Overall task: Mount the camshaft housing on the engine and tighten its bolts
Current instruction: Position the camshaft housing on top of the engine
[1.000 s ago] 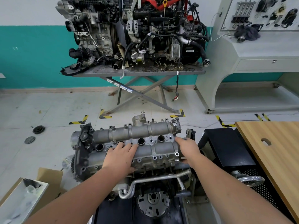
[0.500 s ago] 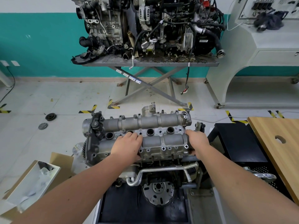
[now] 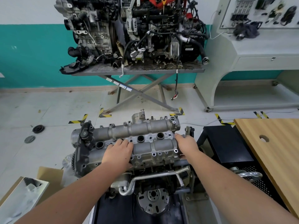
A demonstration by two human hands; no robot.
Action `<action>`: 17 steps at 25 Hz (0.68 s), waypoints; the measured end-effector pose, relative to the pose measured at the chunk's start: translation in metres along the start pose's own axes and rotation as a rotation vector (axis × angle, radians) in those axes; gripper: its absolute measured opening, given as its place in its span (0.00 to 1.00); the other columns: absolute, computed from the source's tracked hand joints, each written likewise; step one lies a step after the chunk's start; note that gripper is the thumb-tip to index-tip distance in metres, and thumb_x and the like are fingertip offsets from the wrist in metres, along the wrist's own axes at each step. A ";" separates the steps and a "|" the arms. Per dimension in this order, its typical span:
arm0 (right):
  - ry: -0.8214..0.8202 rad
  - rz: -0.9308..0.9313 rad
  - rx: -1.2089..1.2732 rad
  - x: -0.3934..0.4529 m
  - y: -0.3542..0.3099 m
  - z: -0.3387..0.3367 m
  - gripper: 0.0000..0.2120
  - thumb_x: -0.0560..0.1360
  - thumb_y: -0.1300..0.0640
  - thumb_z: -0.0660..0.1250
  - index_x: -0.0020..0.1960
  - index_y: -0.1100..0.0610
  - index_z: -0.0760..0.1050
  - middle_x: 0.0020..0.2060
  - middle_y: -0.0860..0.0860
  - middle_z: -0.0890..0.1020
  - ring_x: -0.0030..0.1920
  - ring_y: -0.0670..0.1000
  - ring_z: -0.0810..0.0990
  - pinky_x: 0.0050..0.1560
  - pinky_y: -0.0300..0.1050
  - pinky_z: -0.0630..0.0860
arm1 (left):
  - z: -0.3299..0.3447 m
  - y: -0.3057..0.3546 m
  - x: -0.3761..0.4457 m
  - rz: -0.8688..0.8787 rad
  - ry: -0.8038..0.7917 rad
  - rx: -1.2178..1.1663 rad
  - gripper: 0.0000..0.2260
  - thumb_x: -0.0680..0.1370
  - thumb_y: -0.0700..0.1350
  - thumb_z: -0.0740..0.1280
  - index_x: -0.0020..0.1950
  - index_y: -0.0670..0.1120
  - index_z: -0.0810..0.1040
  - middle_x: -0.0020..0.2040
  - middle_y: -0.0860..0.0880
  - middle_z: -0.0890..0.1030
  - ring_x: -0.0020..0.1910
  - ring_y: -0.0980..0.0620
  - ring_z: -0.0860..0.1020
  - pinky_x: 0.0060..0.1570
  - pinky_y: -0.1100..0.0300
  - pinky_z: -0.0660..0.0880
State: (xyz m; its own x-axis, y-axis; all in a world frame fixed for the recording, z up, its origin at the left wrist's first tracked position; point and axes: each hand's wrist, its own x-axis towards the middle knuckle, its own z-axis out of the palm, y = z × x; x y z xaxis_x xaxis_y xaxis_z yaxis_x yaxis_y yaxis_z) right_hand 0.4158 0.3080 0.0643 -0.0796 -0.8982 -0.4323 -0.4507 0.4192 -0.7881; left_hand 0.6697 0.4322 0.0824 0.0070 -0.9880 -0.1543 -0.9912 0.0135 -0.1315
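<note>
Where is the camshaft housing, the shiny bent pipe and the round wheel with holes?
camshaft housing (image 3: 146, 129): head view, on its upper rounded tube.
bent pipe (image 3: 155, 175): head view, on its straight middle run.
round wheel (image 3: 153, 202): head view, on its face below the hub.

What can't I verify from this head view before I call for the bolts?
- Seating of the camshaft housing on the engine: the joint line is hidden under the housing's edge and both hands.
- Bolt holes under the left hand and right hand: covered.
- Whether any bolts are fitted: too small to tell.
- Housing's far side: out of sight.
</note>
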 end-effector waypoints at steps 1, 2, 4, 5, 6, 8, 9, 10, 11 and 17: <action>-0.013 0.013 -0.015 -0.002 0.000 -0.002 0.25 0.77 0.39 0.63 0.58 0.61 0.73 0.54 0.58 0.78 0.54 0.59 0.78 0.58 0.57 0.77 | -0.004 0.002 0.001 0.006 -0.005 -0.005 0.35 0.69 0.68 0.70 0.68 0.50 0.65 0.64 0.51 0.71 0.65 0.48 0.68 0.63 0.50 0.71; -0.032 0.029 -0.032 -0.004 0.000 -0.005 0.29 0.77 0.37 0.63 0.64 0.61 0.71 0.59 0.58 0.77 0.59 0.60 0.77 0.62 0.60 0.75 | -0.009 0.006 0.002 0.012 0.000 -0.016 0.37 0.68 0.72 0.67 0.68 0.50 0.65 0.65 0.51 0.70 0.66 0.48 0.67 0.65 0.49 0.69; -0.079 0.041 -0.066 -0.012 -0.001 -0.014 0.36 0.76 0.35 0.62 0.72 0.61 0.66 0.66 0.58 0.74 0.65 0.60 0.75 0.66 0.61 0.73 | -0.026 0.018 0.006 0.056 0.080 -0.038 0.43 0.65 0.78 0.59 0.70 0.51 0.66 0.66 0.52 0.70 0.68 0.48 0.67 0.69 0.49 0.65; -0.094 0.028 -0.090 -0.015 -0.002 -0.020 0.36 0.77 0.34 0.62 0.73 0.60 0.66 0.67 0.58 0.74 0.65 0.60 0.75 0.66 0.60 0.73 | -0.036 0.028 0.011 0.104 0.137 -0.044 0.43 0.65 0.79 0.57 0.70 0.52 0.66 0.66 0.52 0.71 0.67 0.48 0.68 0.69 0.49 0.64; -0.098 0.005 -0.115 -0.019 -0.001 -0.027 0.36 0.77 0.35 0.62 0.73 0.60 0.66 0.67 0.58 0.75 0.65 0.60 0.75 0.66 0.58 0.73 | -0.047 0.041 0.018 0.162 0.181 -0.052 0.41 0.66 0.79 0.56 0.69 0.53 0.67 0.65 0.53 0.71 0.66 0.49 0.68 0.69 0.49 0.64; -0.068 -0.047 -0.171 -0.027 0.000 -0.048 0.32 0.78 0.36 0.61 0.71 0.60 0.68 0.65 0.57 0.76 0.62 0.57 0.76 0.61 0.50 0.73 | -0.066 0.074 0.036 0.281 0.217 -0.073 0.36 0.69 0.75 0.59 0.68 0.53 0.67 0.64 0.53 0.71 0.66 0.49 0.68 0.68 0.49 0.64; -0.042 -0.071 -0.200 -0.032 0.002 -0.063 0.29 0.79 0.37 0.60 0.68 0.59 0.70 0.63 0.55 0.77 0.59 0.55 0.76 0.57 0.49 0.72 | -0.075 0.096 0.046 0.341 0.218 -0.079 0.34 0.70 0.73 0.61 0.68 0.53 0.67 0.64 0.52 0.71 0.66 0.49 0.68 0.68 0.50 0.64; -0.021 -0.084 -0.227 -0.035 0.005 -0.079 0.26 0.80 0.37 0.59 0.65 0.57 0.71 0.60 0.54 0.78 0.56 0.53 0.76 0.55 0.48 0.72 | -0.081 0.120 0.056 0.391 0.211 -0.087 0.32 0.72 0.70 0.62 0.69 0.52 0.67 0.65 0.52 0.72 0.67 0.48 0.68 0.68 0.50 0.64; 0.004 -0.083 -0.246 -0.039 0.009 -0.096 0.23 0.80 0.37 0.57 0.61 0.56 0.72 0.57 0.53 0.78 0.55 0.53 0.76 0.55 0.48 0.72 | -0.087 0.145 0.064 0.435 0.194 -0.100 0.31 0.73 0.67 0.63 0.70 0.52 0.67 0.66 0.51 0.71 0.68 0.48 0.68 0.68 0.50 0.64; 0.240 0.010 -0.203 -0.062 0.060 -0.220 0.29 0.82 0.37 0.54 0.71 0.57 0.69 0.66 0.56 0.77 0.64 0.58 0.75 0.55 0.46 0.68 | -0.111 0.308 0.094 0.677 0.082 -0.123 0.25 0.76 0.60 0.66 0.69 0.51 0.68 0.64 0.51 0.72 0.66 0.47 0.70 0.62 0.51 0.69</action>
State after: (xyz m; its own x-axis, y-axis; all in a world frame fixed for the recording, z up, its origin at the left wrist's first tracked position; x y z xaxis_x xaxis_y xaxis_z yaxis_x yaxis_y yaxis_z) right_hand 0.1977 0.3602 0.1403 -0.2817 -0.9100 -0.3042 -0.6151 0.4146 -0.6706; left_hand 0.3509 0.3261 0.1360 -0.6236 -0.7768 -0.0879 -0.7817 0.6185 0.0798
